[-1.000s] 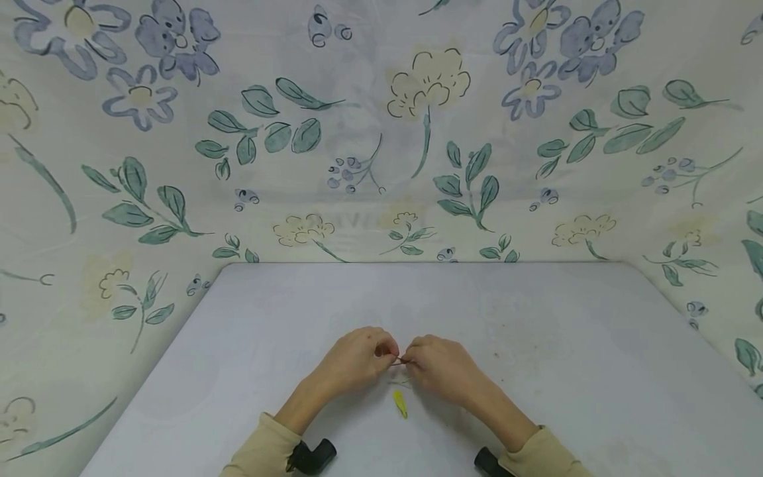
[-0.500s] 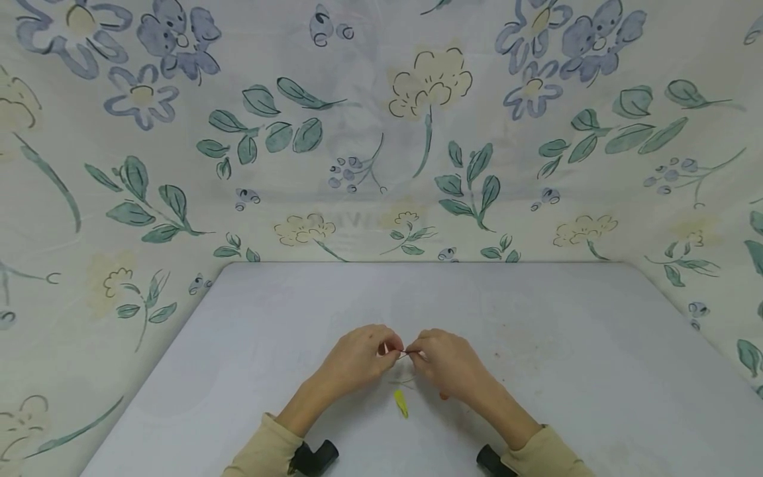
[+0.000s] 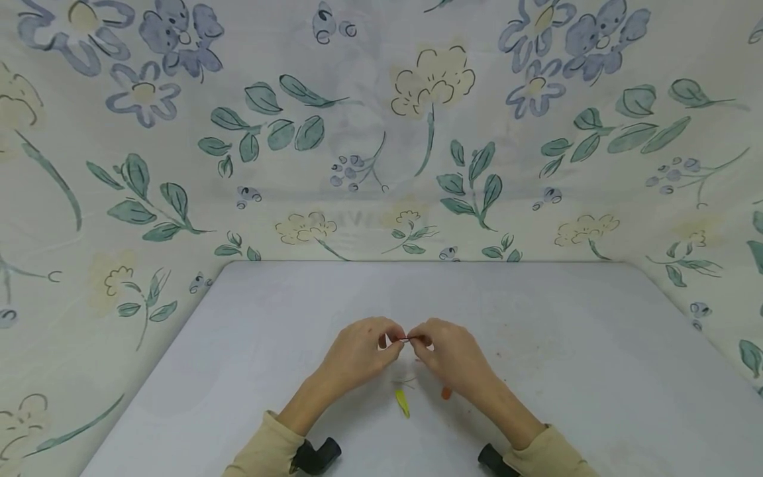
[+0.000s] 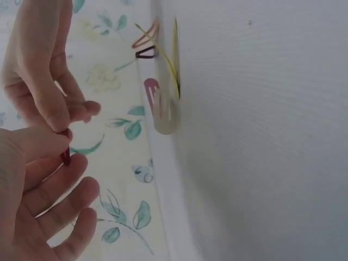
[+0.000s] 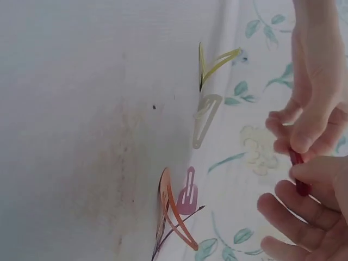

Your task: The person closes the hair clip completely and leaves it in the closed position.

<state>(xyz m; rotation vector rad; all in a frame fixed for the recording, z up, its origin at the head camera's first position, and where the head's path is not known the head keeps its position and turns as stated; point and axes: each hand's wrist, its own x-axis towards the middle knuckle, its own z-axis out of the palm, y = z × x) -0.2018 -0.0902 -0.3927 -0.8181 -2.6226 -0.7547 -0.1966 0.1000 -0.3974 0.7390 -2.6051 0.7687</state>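
Between the fingertips of both hands is a small dark red snap hair clip (image 5: 299, 176), mostly covered by fingers. My left hand (image 3: 360, 352) pinches one end of it. The other end is pinched by my right hand (image 3: 454, 358). In the left wrist view, a short piece of the red clip (image 4: 66, 156) shows below the left thumb. Both hands are held above the table, tip to tip. On the table under them lie a yellow hair clip (image 3: 402, 403), standing sprung apart in the wrist views, and a whitish hair clip (image 5: 208, 122).
An orange hair clip (image 5: 173, 209), a pink one (image 5: 187, 199) and a dark purple one (image 5: 180, 231) lie close together on the white table (image 3: 268, 298). A floral cloth (image 3: 357, 132) hangs behind and beside the table.
Both hands have risen a little and moved forward, still pinching the red hair clip. The orange hair clip has come into view beneath the right hand. The yellow clip stays put.
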